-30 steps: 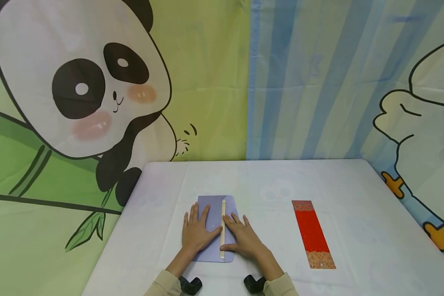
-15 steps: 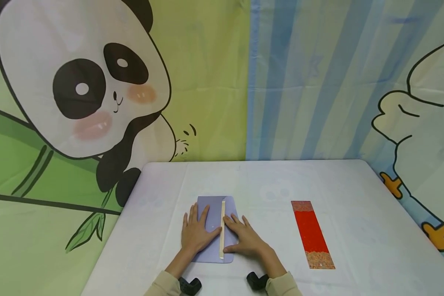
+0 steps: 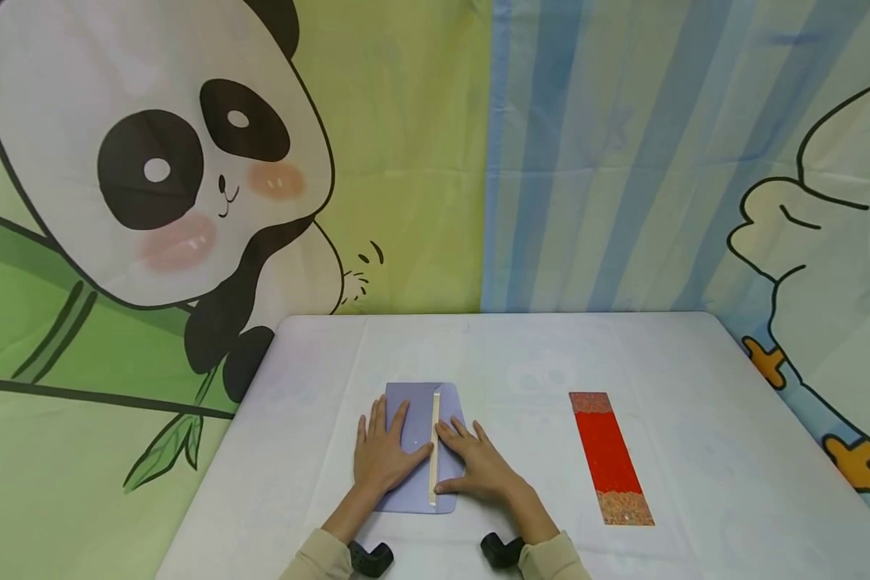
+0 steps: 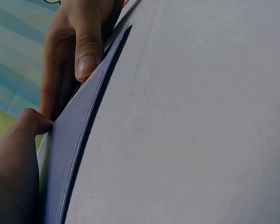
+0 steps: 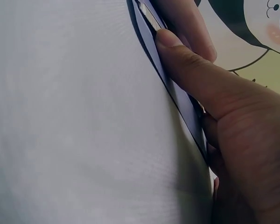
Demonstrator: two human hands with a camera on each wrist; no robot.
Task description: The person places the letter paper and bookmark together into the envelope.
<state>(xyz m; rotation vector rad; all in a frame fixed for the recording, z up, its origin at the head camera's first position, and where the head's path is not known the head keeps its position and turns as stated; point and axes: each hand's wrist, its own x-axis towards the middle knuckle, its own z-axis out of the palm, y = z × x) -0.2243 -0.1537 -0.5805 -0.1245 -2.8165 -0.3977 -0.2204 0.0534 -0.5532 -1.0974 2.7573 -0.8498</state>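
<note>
A lavender envelope (image 3: 413,439) lies flat on the white table, its round-cornered flap (image 3: 445,475) on the right. Along the flap's fold runs a narrow cream strip (image 3: 435,411). My left hand (image 3: 382,457) rests spread on the envelope's left part, fingers pointing away and thumb tip reaching the strip. From the right, my right hand (image 3: 484,466) lies over the flap, with its index fingertip and thumb tip close to the strip. In the right wrist view, the right thumb (image 5: 189,63) presses near the strip's end; the envelope's layers show at its edge.
A long red paper piece (image 3: 611,455) with gold-patterned ends lies to the right on the white table (image 3: 522,354). Black wrist-worn devices (image 3: 503,551) sit at both wrists. Printed cloth (image 3: 406,161) hangs behind the table.
My right thumb has slid slightly to the right, from across the cream strip to its right edge. The left hand keeps its place on the envelope.
</note>
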